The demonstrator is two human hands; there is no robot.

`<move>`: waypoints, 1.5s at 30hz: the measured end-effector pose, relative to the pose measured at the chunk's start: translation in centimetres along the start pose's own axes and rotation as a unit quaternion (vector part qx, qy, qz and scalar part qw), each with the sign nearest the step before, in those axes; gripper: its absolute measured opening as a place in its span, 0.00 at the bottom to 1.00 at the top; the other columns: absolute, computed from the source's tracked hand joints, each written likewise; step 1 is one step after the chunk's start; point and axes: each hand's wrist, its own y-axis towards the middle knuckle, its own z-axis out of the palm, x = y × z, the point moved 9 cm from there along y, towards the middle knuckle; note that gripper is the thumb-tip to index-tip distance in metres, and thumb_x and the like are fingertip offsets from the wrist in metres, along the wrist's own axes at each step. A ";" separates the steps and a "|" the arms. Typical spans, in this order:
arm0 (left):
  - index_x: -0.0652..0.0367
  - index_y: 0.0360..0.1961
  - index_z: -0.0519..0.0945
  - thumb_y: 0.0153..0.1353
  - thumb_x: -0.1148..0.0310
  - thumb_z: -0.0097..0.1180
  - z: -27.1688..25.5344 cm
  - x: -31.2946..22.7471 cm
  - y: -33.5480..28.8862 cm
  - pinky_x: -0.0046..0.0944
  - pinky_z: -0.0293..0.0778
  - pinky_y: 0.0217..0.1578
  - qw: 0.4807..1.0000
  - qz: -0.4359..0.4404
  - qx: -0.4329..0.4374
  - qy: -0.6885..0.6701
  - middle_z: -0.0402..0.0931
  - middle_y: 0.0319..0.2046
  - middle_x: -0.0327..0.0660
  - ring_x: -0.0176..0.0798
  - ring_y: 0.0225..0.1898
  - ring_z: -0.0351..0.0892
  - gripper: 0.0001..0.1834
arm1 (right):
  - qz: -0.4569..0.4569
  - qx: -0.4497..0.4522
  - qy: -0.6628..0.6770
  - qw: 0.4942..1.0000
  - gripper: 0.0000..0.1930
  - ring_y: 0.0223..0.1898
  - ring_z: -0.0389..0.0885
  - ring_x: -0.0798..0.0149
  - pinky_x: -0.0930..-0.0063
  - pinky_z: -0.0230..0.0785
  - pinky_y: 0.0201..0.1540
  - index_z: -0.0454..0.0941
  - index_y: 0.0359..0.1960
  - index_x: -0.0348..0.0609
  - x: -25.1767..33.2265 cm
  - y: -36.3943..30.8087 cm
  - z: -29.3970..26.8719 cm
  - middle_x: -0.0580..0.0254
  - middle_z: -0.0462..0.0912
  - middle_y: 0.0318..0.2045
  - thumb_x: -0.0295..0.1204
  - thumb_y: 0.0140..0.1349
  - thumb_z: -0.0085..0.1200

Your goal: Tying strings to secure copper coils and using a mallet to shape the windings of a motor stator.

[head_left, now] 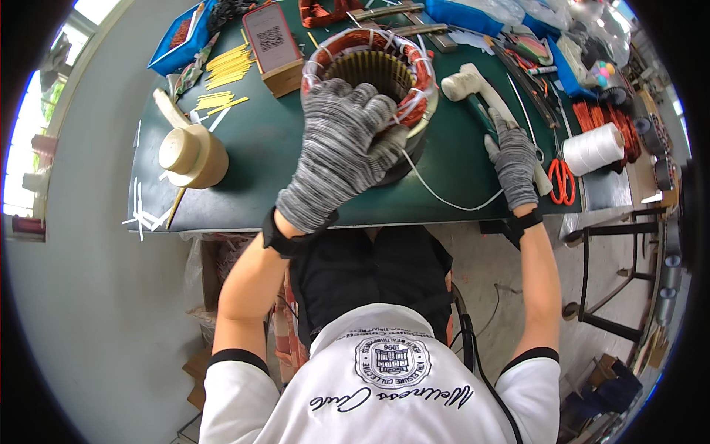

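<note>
A motor stator point(424, 74) stands upright on the green table, its ring of copper windings tied with white cord. Over its near left rim lies my left hand point(336, 140) in a grey knitted glove, fingers curled onto the windings and thumb at the near side. My right hand point(515, 164), gloved alike, closes around the dark green handle of a mallet with a cream head point(460, 85). Beside that handle runs a long pale tool point(497, 98), partly under the hand. A white cord point(452, 205) loops from the stator to my right hand, where its end is hidden.
Orange-handled scissors point(563, 182) and a white thread spool point(594, 149) lie right of my right hand. Left are a cream cylindrical block point(194, 157), yellow strips point(228, 68), and a phone point(272, 35) on a wooden block. Blue bins point(462, 16) line the back.
</note>
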 end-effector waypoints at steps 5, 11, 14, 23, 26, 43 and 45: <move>0.58 0.32 0.76 0.46 0.65 0.62 0.2 0.4 0.0 0.47 0.63 0.41 1.000 -0.006 0.007 -0.009 0.71 0.27 0.42 0.48 0.33 0.70 0.13 | -0.023 0.132 0.155 0.979 0.27 0.41 0.78 0.53 0.61 0.69 0.45 0.62 0.62 0.55 -1.1 -0.4 -0.4 0.51 0.79 0.43 0.37 0.59 0.48; 0.56 0.32 0.75 0.44 0.65 0.62 -1.2 0.9 -0.9 0.48 0.62 0.40 1.000 -0.003 -0.020 0.012 0.70 0.28 0.42 0.48 0.33 0.69 0.14 | -0.120 -0.050 0.349 0.928 0.22 0.40 0.78 0.70 0.79 0.69 0.46 0.67 0.58 0.39 2.2 1.4 -18.0 0.55 0.74 0.53 0.25 0.60 0.42; 0.56 0.31 0.75 0.44 0.65 0.63 0.0 1.0 -0.6 0.48 0.63 0.40 1.000 0.001 -0.025 0.001 0.70 0.27 0.42 0.48 0.33 0.69 0.14 | -0.123 0.120 0.298 0.939 0.22 0.32 0.75 0.70 0.77 0.68 0.37 0.66 0.59 0.40 5.2 0.9 -14.9 0.59 0.78 0.38 0.30 0.62 0.41; 0.58 0.29 0.75 0.40 0.66 0.64 -0.3 0.9 0.0 0.48 0.64 0.36 0.999 0.029 -0.029 -0.017 0.70 0.24 0.42 0.48 0.31 0.70 0.15 | 0.041 0.045 0.553 0.831 0.23 0.23 0.67 0.75 0.80 0.64 0.29 0.63 0.62 0.43 1.1 -2.5 -9.7 0.67 0.73 0.24 0.35 0.66 0.38; 0.58 0.29 0.75 0.40 0.66 0.64 -0.1 1.2 -0.7 0.47 0.65 0.36 1.000 0.023 0.000 -0.021 0.70 0.26 0.43 0.49 0.32 0.70 0.15 | -0.130 -0.070 0.370 0.917 0.24 0.25 0.73 0.64 0.71 0.67 0.30 0.68 0.59 0.46 4.6 -1.3 -13.5 0.60 0.76 0.26 0.29 0.58 0.47; 0.59 0.33 0.79 0.43 0.62 0.65 -0.8 1.9 0.7 0.50 0.65 0.49 0.992 0.081 0.094 -0.018 0.73 0.29 0.44 0.49 0.36 0.72 0.17 | -0.164 -0.027 0.204 0.965 0.21 0.49 0.70 0.46 0.57 0.61 0.56 0.67 0.55 0.37 8.1 -4.3 -9.6 0.41 0.75 0.42 0.27 0.59 0.44; 0.59 0.33 0.79 0.43 0.59 0.64 -0.8 1.8 1.7 0.49 0.66 0.48 0.986 0.087 0.143 0.015 0.74 0.30 0.44 0.50 0.37 0.72 0.18 | -0.079 0.125 0.565 0.812 0.20 0.40 0.75 0.52 0.57 0.62 0.52 0.73 0.51 0.44 12.0 -6.4 -11.7 0.51 0.75 0.36 0.20 0.54 0.46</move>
